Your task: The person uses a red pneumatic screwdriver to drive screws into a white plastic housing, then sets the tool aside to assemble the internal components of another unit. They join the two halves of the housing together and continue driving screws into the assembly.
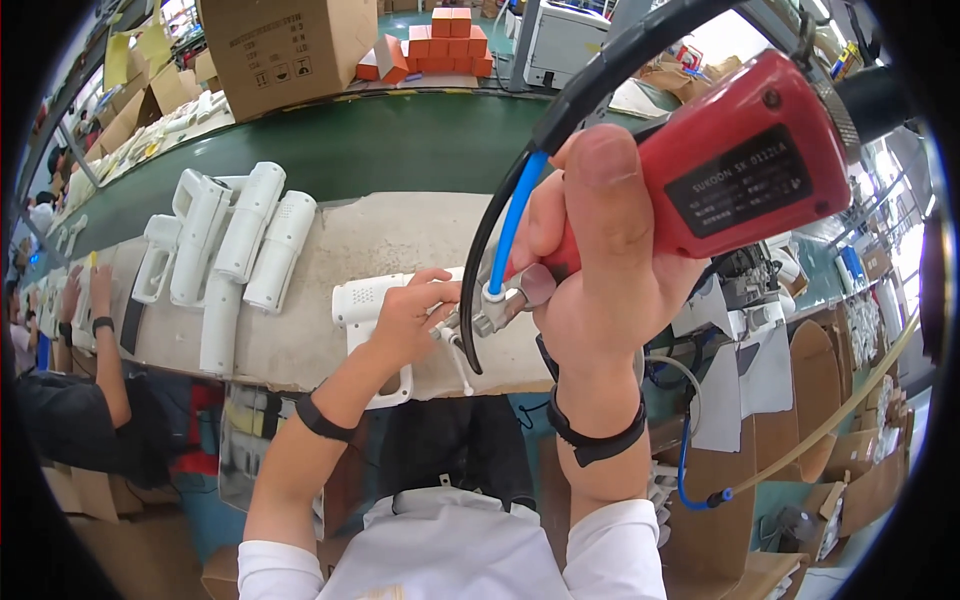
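My right hand (610, 240) is raised close to the camera, its fingers wrapped round a red electric screwdriver (680, 140). A blue air tube (522, 205) and a black cable run along the tool down to a metal fitting (510, 300) at its lower end. Below and to the left, my left hand (405, 322) grips a white plastic housing (365, 293) with a perforated end, which lies on the bench near its front edge. The screwdriver's tip is close to the left fingers; whether it touches the housing cannot be made out.
Several white tool housings (240, 235) are piled to the left on the cardboard-covered bench (350, 225). Behind runs a green conveyor belt (400, 140), with a large carton (285, 60) and orange boxes (440, 45) beyond. A co-worker's arm (110, 360) shows at far left.
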Demonstrator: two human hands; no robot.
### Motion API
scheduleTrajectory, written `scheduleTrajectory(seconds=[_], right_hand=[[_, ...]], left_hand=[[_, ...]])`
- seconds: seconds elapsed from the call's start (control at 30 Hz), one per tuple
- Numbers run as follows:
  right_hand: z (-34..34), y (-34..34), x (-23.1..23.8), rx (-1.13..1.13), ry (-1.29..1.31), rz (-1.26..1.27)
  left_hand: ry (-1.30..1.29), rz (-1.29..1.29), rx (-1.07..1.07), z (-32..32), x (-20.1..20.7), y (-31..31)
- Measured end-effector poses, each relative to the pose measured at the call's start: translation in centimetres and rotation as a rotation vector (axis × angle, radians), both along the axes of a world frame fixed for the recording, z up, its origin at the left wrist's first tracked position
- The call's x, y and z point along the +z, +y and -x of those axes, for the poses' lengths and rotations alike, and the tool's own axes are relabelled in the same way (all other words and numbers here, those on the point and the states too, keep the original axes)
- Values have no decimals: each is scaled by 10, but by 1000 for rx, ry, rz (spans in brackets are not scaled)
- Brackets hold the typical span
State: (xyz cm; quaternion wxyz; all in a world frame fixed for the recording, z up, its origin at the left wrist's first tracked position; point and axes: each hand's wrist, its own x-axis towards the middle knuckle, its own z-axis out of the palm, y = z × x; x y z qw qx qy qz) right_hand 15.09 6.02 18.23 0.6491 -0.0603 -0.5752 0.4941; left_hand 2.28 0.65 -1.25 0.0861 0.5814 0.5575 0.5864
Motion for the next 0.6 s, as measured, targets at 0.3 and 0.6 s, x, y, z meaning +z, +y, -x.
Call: scheduleTrajectory(seconds=[0.3,0.6], right_hand=[[18,24,-44,86,-74,-24],[42,46,-92,11,-238,42]], left_hand=[[222,324,-88,38,28,-12],[631,805,64,100,15,-32]])
